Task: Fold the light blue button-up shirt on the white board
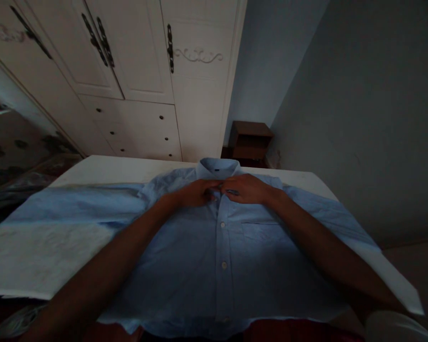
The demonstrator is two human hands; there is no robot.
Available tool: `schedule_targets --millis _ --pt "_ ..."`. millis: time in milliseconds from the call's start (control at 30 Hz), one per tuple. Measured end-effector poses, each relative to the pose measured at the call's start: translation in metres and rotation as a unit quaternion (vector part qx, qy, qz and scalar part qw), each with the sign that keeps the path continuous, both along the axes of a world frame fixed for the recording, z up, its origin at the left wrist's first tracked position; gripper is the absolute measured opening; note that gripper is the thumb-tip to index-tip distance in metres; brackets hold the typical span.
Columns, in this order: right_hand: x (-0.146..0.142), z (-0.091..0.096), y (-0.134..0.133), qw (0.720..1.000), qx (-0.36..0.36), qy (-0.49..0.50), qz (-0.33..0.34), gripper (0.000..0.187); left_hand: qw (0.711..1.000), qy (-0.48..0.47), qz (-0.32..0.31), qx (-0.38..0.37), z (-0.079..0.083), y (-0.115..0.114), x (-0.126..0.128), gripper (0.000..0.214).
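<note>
A light blue button-up shirt lies face up, its collar at the far side and its sleeves spread to both sides. Both hands meet at the front placket just below the collar. My left hand pinches the shirt's edge there, with thumb and fingers bent. Close against it, my right hand has its fingertips on the same spot of the placket. The small button or cloth between the fingertips is mostly hidden. Further down the placket, white buttons show. A chest pocket is on the right half.
The shirt rests on a white table. Behind it stands a white wardrobe with dark handles and drawers. A brown wooden nightstand is in the far corner by the grey wall. Clear plastic lies at the lower left.
</note>
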State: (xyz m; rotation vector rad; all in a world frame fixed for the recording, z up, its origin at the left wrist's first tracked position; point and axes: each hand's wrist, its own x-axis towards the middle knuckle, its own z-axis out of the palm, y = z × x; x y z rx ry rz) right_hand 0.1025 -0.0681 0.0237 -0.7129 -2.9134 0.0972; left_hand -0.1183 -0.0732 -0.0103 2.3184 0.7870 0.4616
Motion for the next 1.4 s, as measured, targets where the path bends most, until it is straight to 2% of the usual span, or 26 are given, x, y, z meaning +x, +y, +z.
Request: schedule_targets --millis 100,200,367,467,700,933,1033,1200,1400 --pt "0.006 -0.001 -0.005 1.000 0.008 0.011 -0.024 0.014 1.000 0.008 -0.013 -0.001 0.001 -0.004 -0.002 0.052" --pt "0.004 -0.006 -0.007 1.000 -0.001 0.010 -0.012 0.015 0.997 0.052 0.000 0.063 0.004 -0.010 -0.004 0.041" --pt "-0.004 -0.022 -0.009 0.997 0.037 0.049 0.046 0.023 0.977 0.102 0.087 0.164 0.006 -0.019 -0.003 0.037" --pt "-0.003 -0.029 -0.009 0.993 0.052 0.082 0.063 0.025 0.967 0.108 0.129 0.193 0.003 -0.020 -0.002 0.033" --pt "0.003 -0.032 -0.006 0.991 0.038 0.114 0.065 0.019 0.963 0.162 0.102 0.188 0.001 -0.021 0.002 0.023" --pt "0.007 -0.046 -0.001 0.974 0.162 0.141 0.067 0.020 0.928 0.226 0.097 0.281 0.006 -0.033 0.015 0.030" --pt "0.008 -0.051 -0.002 0.968 0.181 0.166 0.050 0.018 0.933 0.213 0.113 0.266 0.003 -0.033 0.017 0.031" --pt "0.007 -0.052 -0.004 0.970 0.150 0.187 0.042 0.018 0.963 0.113 0.159 0.183 -0.004 -0.032 0.015 0.028" --pt "0.004 -0.051 -0.004 0.965 0.149 0.210 0.050 0.019 0.982 -0.012 0.152 0.107 -0.007 -0.029 0.012 0.023"
